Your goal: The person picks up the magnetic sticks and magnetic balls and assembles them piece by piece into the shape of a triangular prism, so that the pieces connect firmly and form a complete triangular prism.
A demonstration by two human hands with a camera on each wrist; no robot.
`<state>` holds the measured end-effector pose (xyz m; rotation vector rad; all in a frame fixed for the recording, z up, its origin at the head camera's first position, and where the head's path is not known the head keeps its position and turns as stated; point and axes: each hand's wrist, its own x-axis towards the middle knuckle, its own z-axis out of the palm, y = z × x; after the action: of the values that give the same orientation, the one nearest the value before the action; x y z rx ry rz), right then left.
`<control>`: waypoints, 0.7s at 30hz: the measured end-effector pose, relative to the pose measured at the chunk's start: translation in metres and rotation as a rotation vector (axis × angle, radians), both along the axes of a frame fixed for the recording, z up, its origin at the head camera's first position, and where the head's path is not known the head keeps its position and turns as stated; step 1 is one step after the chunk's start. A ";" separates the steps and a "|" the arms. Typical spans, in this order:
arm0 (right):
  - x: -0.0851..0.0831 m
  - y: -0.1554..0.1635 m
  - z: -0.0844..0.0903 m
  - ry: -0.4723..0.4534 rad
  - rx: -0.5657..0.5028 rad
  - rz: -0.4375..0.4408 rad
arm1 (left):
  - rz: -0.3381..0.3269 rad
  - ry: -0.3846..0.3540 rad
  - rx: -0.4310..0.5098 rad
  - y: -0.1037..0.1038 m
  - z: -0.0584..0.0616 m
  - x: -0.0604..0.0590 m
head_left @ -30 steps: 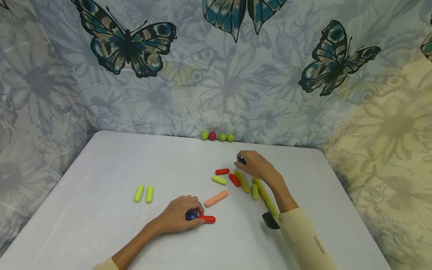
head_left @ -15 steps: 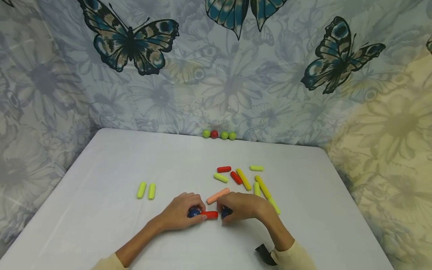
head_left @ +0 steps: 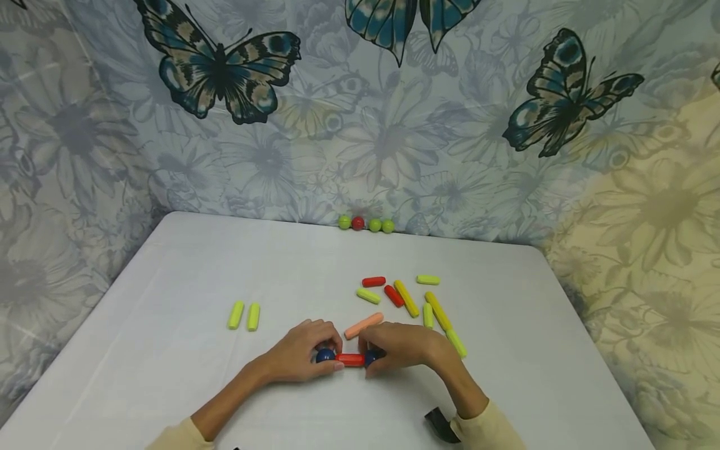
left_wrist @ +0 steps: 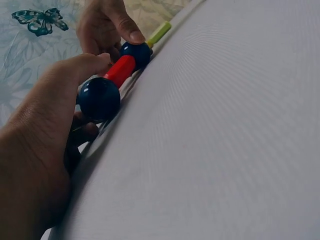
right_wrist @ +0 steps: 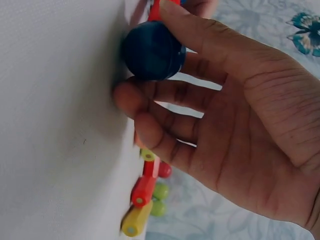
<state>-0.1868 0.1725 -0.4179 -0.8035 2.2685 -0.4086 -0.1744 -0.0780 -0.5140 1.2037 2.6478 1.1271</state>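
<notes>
The head camera looks forward and down from above the near edge of the counter point(head_left: 169, 262), taking in its whole top and the butterfly cloth behind. The left wrist camera sits low and close, facing along the red stick point(left_wrist: 120, 70) from its left end. The right wrist camera, closer, faces that stick point(right_wrist: 154, 10) from the opposite end. All three share it.

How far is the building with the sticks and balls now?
Done: the red stick has a blue ball at its left end, held by the left hand. In hand: the right hand holds a second blue ball against the right end. Left: the peach stick, the loose sticks behind it, two green sticks and four balls at the wall lie unused.
</notes>
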 end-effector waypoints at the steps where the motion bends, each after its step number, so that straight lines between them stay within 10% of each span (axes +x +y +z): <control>1: 0.000 0.000 0.000 -0.003 0.001 -0.002 | -0.009 0.009 0.001 0.000 0.000 0.000; 21: 0.003 0.001 0.004 -0.055 0.031 -0.042 | -0.055 -0.006 -0.011 -0.003 -0.001 -0.001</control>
<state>-0.1842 0.1732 -0.4143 -0.7211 2.2381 -0.4085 -0.1755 -0.0814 -0.5152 1.2606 2.5959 1.1053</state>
